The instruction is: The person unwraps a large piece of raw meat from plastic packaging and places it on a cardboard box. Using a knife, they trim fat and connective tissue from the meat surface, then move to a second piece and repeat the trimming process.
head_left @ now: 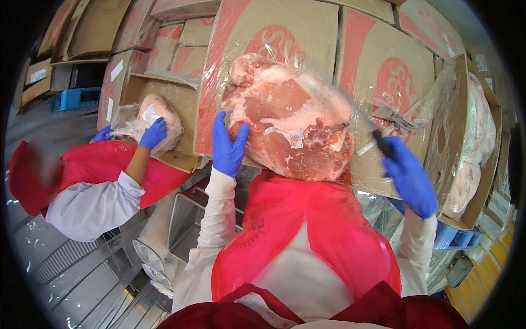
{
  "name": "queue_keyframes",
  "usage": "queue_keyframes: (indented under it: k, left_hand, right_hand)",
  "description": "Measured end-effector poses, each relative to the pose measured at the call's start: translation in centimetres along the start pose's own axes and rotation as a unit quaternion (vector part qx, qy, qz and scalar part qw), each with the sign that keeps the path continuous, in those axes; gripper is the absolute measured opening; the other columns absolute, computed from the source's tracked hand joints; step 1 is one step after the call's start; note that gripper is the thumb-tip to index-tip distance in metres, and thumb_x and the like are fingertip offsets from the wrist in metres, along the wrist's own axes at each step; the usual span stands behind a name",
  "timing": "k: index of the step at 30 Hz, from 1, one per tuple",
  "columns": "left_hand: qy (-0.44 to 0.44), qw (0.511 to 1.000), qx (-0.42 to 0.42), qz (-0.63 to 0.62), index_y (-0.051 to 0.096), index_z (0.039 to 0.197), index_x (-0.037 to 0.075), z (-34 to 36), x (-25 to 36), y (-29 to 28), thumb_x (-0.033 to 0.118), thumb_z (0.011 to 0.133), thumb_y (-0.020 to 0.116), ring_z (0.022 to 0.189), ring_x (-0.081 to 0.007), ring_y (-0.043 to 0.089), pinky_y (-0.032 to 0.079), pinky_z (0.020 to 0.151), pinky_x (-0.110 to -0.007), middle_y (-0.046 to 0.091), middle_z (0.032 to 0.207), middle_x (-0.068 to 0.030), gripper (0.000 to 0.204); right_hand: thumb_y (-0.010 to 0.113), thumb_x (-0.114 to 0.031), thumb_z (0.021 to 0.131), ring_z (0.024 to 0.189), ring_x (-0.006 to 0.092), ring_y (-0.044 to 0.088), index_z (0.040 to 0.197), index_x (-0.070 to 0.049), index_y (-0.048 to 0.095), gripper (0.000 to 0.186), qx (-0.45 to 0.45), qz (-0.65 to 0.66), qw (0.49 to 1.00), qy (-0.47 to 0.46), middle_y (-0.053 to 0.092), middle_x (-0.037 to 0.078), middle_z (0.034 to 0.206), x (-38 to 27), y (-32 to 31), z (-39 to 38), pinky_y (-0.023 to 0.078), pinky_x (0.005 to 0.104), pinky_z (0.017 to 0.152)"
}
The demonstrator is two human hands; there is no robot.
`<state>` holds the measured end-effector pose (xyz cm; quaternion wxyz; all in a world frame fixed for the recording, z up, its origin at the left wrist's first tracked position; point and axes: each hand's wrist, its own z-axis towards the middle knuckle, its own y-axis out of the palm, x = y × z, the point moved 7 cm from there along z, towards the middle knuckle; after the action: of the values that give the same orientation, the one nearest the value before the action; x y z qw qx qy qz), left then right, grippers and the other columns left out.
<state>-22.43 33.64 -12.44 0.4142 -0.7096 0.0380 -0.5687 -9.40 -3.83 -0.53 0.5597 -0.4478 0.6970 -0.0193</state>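
A large raw cut of meat (293,120), pink and red with pale fat, lies on a cardboard box (263,33) in front of me. Against its left side rests my left hand (228,145), blue-gloved, with thumb and fingers spread. My right hand (412,178), also blue-gloved, is closed round the black handle of a knife (382,143). The knife's blade is blurred and points up and left toward the right edge of the meat. Beyond the handle, some crumpled clear plastic with a label (395,118) lies on another box (378,60).
At the left a co-worker in a red apron (118,170) handles a plastic-wrapped piece of meat (159,123) over an open carton (183,96). On the right stands an open box (457,164) holding more wrapped meat (472,159). A blue pallet (457,239) shows beneath it.
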Motion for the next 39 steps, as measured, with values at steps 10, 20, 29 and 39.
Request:
queue_keyframes:
  k: [10, 20, 29, 39]
  left_hand:
    - [-0.065, 0.955, -0.115, -0.265, 0.027, 0.145, 0.0, 8.0, -2.8, 2.0, 0.012, 0.081, 0.074, 0.125, -0.0224, 0.045, 0.04, 0.102, -0.033, 0.041, 0.14, -0.0163, 0.08]
    - [-0.123, 0.879, -0.182, -0.422, 0.053, 0.124, 0.0, 8.7, -3.7, 3.5, 0.008, 0.077, 0.077, 0.101, -0.0163, 0.061, 0.05, 0.087, -0.031, 0.063, 0.113, -0.0086, 0.054]
    - [-0.106, 0.898, -0.212, -0.371, 0.044, 0.132, -0.002, 10.0, -3.2, 3.4, 0.017, 0.07, 0.084, 0.111, -0.0197, 0.056, 0.046, 0.096, -0.034, 0.058, 0.122, -0.0126, 0.076]
    - [-0.13, 0.899, -0.196, -0.368, 0.038, 0.135, -0.003, 9.2, -3.6, 2.6, 0.019, 0.068, 0.086, 0.116, -0.0209, 0.052, 0.043, 0.099, -0.035, 0.053, 0.126, -0.0136, 0.085]
  right_hand:
    - [0.06, -0.016, 0.083, 0.075, 0.0454, 0.06, 0.12, -0.002, 0.043, 0.043, -0.144, -0.146, 0.977, -0.063, 0.06, 0.028, 0.078, -7.4, 4.8, 4.1, 0.048, 0.0483, 0.063]
    - [0.059, -0.015, 0.081, 0.059, 0.0194, 0.062, 0.121, -0.001, 0.051, 0.042, -0.219, -0.235, 0.943, 0.081, 0.062, 0.016, 0.078, -15.9, 3.0, 9.8, 0.05, 0.0339, 0.054]
    - [0.062, -0.013, 0.088, 0.061, 0.0091, 0.055, 0.124, -0.007, 0.05, 0.038, -0.31, 0.034, 0.916, 0.254, 0.058, 0.001, 0.08, -5.6, 8.2, 8.1, 0.048, 0.0261, 0.054]
    - [0.061, -0.021, 0.093, 0.085, 0.016, 0.058, 0.122, 0.0, 0.051, 0.037, -0.188, 0.07, 0.942, 0.27, 0.061, 0.007, 0.089, -7.0, 12.6, 8.2, 0.049, 0.0312, 0.079]
